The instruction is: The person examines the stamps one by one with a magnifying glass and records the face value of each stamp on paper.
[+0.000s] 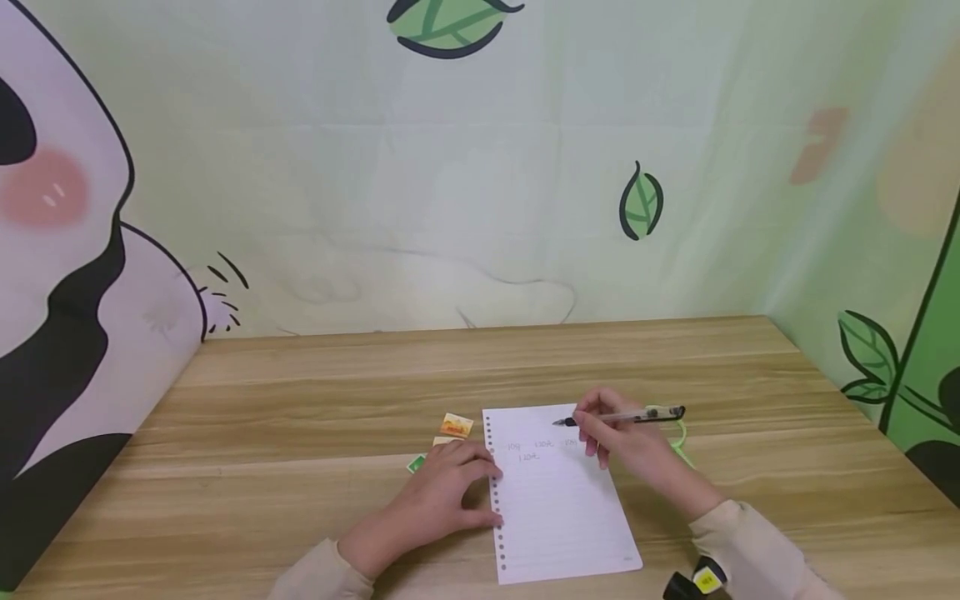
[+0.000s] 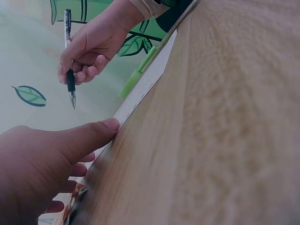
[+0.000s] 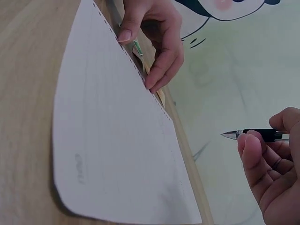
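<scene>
A sheet of lined loose-leaf paper with punched holes down its left side lies on the table, a few short lines of handwriting near its top. My left hand rests at the holed edge, thumb and fingertips touching the paper. Over the upper right of the sheet, my right hand pinches a clear-barrelled pen with a black grip. The pen lies nearly level, its tip pointing left. In the right wrist view the pen tip appears raised off the paper.
Small picture cards, one orange and one green, lie beyond my left hand, partly hidden. A light green item lies behind my right wrist. Near the right sleeve is a black object with a yellow label. A printed curtain stands behind the table.
</scene>
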A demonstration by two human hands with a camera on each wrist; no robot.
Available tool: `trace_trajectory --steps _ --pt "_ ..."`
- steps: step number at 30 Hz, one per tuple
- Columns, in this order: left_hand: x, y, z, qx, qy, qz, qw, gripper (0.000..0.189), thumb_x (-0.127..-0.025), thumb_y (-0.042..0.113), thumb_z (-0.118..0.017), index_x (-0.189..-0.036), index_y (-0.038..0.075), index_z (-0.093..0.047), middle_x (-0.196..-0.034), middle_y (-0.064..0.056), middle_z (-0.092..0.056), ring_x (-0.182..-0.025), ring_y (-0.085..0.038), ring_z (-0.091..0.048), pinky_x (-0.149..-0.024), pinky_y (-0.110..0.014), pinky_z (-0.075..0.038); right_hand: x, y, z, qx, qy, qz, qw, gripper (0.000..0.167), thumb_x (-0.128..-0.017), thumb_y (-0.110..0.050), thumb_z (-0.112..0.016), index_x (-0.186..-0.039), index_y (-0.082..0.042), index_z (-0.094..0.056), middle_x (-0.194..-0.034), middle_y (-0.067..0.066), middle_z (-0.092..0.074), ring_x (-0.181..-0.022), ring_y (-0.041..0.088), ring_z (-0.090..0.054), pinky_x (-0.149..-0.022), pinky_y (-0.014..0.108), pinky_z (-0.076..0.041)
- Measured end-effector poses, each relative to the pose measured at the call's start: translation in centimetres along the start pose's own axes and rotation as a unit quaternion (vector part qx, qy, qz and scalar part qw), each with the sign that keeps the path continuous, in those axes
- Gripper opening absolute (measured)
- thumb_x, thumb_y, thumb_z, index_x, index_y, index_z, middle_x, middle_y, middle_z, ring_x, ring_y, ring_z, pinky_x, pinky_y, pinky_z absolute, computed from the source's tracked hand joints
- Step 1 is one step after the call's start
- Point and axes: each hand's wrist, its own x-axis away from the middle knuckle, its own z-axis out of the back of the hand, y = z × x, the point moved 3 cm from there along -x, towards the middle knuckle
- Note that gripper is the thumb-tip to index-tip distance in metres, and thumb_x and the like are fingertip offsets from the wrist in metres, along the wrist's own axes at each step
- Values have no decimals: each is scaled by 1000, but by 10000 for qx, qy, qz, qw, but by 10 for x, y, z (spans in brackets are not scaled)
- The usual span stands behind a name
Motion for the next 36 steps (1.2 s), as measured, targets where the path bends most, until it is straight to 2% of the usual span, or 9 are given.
trace_trajectory --steps 7,15,22,26,36 --pt "1 -1 -1 11 -11 28 10000 45 -76 46 -77 -110 18 -68 -120 1 -61 -120 -20 -53 -107 -44 -39 -1 2 -9 -127 -303 -125 9994 25 -97 -12 -53 -109 10 -55 -83 17 -61 -65 10 -62 -51 28 -55" --pt "2 0 0 -17 -27 34 10000 45 -76 47 -76 -110 19 -68 -119 2 -61 -119 -20 -53 -107 -43 -39 -2 9 -15 -360 -704 -459 9958 31 -99 -15 -50 -116 10 -54 -97 23 -65 -78 16 -68 -53 30 -56" --pt "2 0 0 -29 2 -3 10000 46 -76 48 -76 -111 18 -68 -118 2 -61 -119 -20 -53 -106 -43 -39 -5 18 -23 -319 -406 -597 9969 23 -93 -15 -60 -104 5 -56 -81 10 -59 -65 11 -60 -48 27 -53" --pt "2 0 1 -4 -31 10 10000 46 -77 47 -76 -111 18 -68 -118 2 -61 -119 -19 -53 -106 -43 -40 -5 22 -27 -426 -273 -694 9963 24 -92 -11 -60 -105 9 -56 -78 7 -57 -61 9 -57 -46 24 -51" --pt "1 -1 1 -9 -5 -25 10000 47 -76 47 -76 -111 18 -68 -118 2 -61 -119 -19 -52 -106 -43 -40 -4 28 -30 -821 -527 -865 9915 28 -97 -12 -52 -107 14 -49 -79 9 -62 -63 11 -63 -48 27 -53"
